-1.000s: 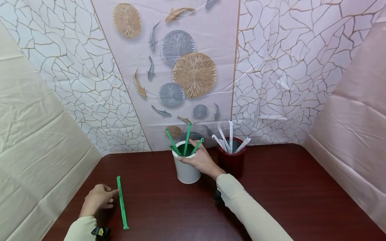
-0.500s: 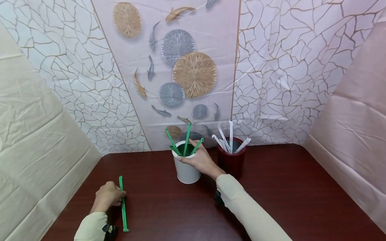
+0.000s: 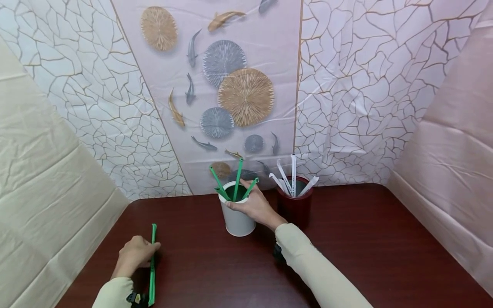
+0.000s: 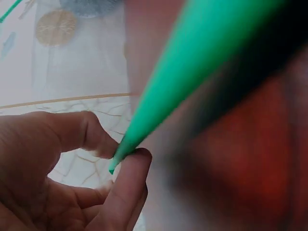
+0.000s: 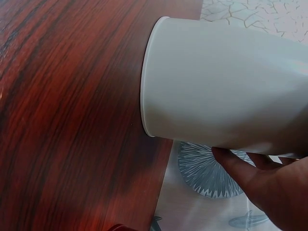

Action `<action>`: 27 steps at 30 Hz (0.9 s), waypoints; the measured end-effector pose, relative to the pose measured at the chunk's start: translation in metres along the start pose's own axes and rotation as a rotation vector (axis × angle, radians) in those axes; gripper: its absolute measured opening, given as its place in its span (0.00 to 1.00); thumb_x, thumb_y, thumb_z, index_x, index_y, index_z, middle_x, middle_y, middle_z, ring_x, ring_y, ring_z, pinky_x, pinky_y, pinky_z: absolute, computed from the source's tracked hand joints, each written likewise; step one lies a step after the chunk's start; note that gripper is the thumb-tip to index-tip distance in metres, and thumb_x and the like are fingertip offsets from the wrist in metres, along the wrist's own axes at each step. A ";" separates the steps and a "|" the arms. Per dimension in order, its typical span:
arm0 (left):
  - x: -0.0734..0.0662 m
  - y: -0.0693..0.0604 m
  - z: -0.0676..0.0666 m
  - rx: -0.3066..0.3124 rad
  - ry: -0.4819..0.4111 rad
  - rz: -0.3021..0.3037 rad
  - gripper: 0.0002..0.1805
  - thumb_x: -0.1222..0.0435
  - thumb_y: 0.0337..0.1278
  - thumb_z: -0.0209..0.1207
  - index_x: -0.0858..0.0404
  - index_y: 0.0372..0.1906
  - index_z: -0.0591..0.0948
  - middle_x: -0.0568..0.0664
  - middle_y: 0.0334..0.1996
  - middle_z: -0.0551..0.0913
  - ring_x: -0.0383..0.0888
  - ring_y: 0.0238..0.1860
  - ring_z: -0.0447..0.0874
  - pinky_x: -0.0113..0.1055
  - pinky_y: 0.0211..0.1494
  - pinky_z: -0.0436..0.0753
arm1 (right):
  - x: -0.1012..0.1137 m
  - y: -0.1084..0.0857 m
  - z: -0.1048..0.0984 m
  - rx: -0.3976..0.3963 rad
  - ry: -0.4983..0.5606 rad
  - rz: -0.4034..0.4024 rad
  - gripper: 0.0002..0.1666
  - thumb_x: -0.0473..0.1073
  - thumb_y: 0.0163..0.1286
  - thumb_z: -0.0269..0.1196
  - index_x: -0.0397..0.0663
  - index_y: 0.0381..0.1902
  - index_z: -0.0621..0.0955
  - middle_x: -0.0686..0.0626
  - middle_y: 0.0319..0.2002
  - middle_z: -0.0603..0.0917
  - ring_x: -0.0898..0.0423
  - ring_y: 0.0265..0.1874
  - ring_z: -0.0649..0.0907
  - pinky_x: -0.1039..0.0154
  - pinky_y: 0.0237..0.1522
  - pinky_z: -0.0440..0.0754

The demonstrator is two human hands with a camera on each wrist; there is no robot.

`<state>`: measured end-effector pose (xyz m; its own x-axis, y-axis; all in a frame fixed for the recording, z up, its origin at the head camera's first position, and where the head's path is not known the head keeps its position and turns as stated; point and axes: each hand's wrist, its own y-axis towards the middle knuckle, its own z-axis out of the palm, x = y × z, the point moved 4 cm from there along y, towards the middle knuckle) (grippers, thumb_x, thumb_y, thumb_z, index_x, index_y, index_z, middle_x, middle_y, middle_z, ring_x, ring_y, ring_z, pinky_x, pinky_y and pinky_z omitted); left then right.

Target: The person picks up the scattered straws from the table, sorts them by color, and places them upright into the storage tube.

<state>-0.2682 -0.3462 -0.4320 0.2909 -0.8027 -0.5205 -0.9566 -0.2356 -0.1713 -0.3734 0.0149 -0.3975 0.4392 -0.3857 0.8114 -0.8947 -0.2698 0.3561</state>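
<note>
My left hand (image 3: 135, 256) is at the left of the table, pinching a slim green stick like a paper-wrapped straw (image 3: 152, 278) between thumb and fingers. In the left wrist view the straw (image 4: 168, 91) runs from the fingertips up past the camera, with a dark shadow beside it. Farther back, my right hand (image 3: 257, 207) grips the white cup (image 3: 238, 220) near its rim, thumb at the front and fingers on the far side. The cup stands upright with several green straws (image 3: 237, 179) leaning in it. The right wrist view shows the cup's wall (image 5: 216, 82) and base close up.
Right behind my right wrist stands a dark red cup (image 3: 294, 209) holding several white wrapped straws (image 3: 294, 175). The dark wooden table (image 3: 200, 265) ends at a patterned cloth backdrop (image 3: 246, 98). Pale cloth walls (image 3: 50, 184) close in both sides.
My left hand moved right onto the green straw and now pinches it. The straw's near end has swung left and appears lifted. My right hand stays on the white cup.
</note>
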 end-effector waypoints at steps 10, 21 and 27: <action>-0.070 -0.025 -0.040 -0.156 -0.239 0.219 0.13 0.66 0.75 0.58 0.75 0.52 0.80 0.61 0.40 0.88 0.50 0.30 0.92 0.44 0.37 0.90 | 0.002 -0.001 -0.002 0.011 0.013 0.035 0.55 0.56 0.61 0.78 0.47 0.80 0.68 0.40 0.72 0.68 0.40 0.69 0.73 0.38 0.69 0.73; -0.191 -0.072 -0.090 -0.442 -0.504 0.654 0.14 0.70 0.74 0.61 0.71 0.58 0.80 0.62 0.45 0.88 0.45 0.37 0.93 0.34 0.39 0.91 | -0.001 -0.001 -0.002 -0.003 0.022 0.062 0.58 0.55 0.60 0.78 0.42 0.81 0.66 0.38 0.75 0.66 0.38 0.74 0.70 0.38 0.72 0.70; -0.233 -0.087 -0.093 -0.573 -0.508 0.820 0.11 0.72 0.73 0.61 0.70 0.55 0.80 0.58 0.42 0.88 0.52 0.34 0.93 0.30 0.38 0.89 | 0.000 -0.001 0.000 0.005 0.028 0.044 0.56 0.55 0.60 0.78 0.45 0.80 0.67 0.38 0.74 0.66 0.38 0.72 0.71 0.37 0.71 0.71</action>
<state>-0.2544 -0.1896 -0.2181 -0.5832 -0.5451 -0.6023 -0.6892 -0.0604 0.7220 -0.3727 0.0147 -0.3974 0.3971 -0.3723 0.8389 -0.9126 -0.2574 0.3177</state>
